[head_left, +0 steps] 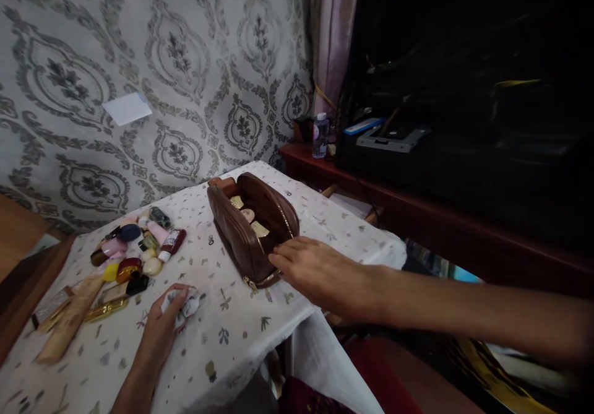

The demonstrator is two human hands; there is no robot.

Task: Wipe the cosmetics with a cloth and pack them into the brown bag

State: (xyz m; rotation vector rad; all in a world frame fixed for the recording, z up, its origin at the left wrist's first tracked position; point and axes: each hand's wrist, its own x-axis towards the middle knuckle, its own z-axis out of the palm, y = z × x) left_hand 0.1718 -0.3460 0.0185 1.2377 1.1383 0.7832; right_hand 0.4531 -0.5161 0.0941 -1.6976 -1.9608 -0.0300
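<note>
A brown leather bag [241, 241] stands unzipped on the cloth-covered table, with a few pale gold items [248, 215] inside. My right hand [315, 271] rests against the bag's near right edge, its fingers close together at the opening; whether they pinch the rim is hidden. Lower left of the bag, my left hand [169, 315] is curled round a small white patterned item [188, 307]. Cosmetics lie in a group at the left, among them a dark red tube [172, 244], a gold tube [106, 309] and a long beige item [72, 321].
A dark red shelf [306, 159] behind the table's right side holds a clear bottle [320, 135] and a silver-grey device [392, 140]. Patterned wallpaper [185, 61] rises behind the table. White cloth [320, 364] hangs over the near edge.
</note>
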